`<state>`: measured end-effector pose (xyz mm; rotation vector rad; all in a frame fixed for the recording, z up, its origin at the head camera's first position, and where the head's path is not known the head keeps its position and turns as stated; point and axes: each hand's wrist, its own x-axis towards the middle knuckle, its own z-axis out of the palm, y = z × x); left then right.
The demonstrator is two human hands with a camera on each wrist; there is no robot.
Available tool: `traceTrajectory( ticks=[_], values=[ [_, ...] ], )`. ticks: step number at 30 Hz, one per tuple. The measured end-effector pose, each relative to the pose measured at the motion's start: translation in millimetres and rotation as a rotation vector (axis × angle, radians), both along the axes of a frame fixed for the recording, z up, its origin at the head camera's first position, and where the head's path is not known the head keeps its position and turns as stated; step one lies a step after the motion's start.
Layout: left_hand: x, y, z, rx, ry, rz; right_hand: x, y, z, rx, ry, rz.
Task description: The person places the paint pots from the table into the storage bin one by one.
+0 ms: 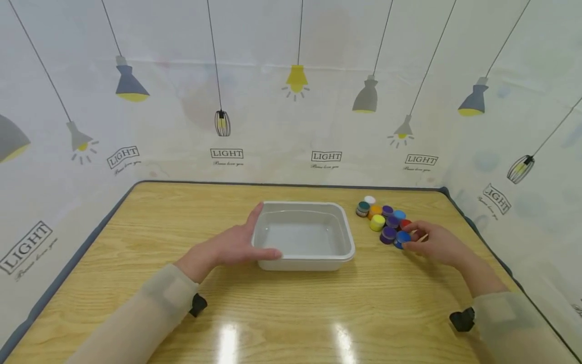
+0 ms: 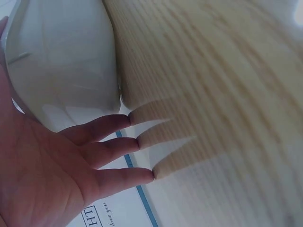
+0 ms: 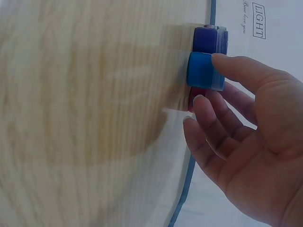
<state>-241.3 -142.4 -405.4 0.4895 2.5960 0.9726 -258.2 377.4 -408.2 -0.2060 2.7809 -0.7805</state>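
A white rectangular plastic tub (image 1: 304, 264) stands mid-table. My left hand (image 1: 238, 245) lies against its left end, thumb along the near rim. In the left wrist view that hand's (image 2: 42, 170) other fingers extend fairly straight beside the tub (image 2: 71, 61), tips at the tabletop. At the right, my right hand (image 1: 438, 245) pinches a small blue-lidded paint jar (image 1: 402, 239) at the near end of a cluster. The right wrist view shows the thumb on the blue jar (image 3: 201, 71), the index finger partly hidden behind it. Beside it are a purple jar (image 3: 205, 40) and a red one.
Several small paint jars stand close together right of the tub, among them yellow (image 1: 377, 223), orange (image 1: 375, 212), dark green (image 1: 362, 209) and white (image 1: 370, 200). A lamp-patterned sheet (image 1: 273, 126) borders the wooden table (image 1: 282, 313) behind and at both sides.
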Motion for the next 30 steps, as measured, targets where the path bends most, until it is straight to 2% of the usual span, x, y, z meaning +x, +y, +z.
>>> traceTrajectory(
  ticks=[4, 14, 22, 30],
  values=[
    [-0.2, 0.1, -0.2, -0.004, -0.009, 0.006, -0.8, -2, -2.8, 0.015, -0.02, -0.026],
    [-1.1, -0.3, -2.4, -0.019, -0.003, 0.011, 0.8, -4, -3.9, 0.043, 0.013, -0.045],
    [-0.4, 0.0, -2.0, -0.013, -0.011, 0.015, 8.1, -7, 5.7, 0.057, 0.082, -0.045],
    [-0.2, -0.8, -1.5, -0.015, -0.014, 0.015, 10.5, -16, 16.3, 0.015, 0.145, -0.042]
  ],
)
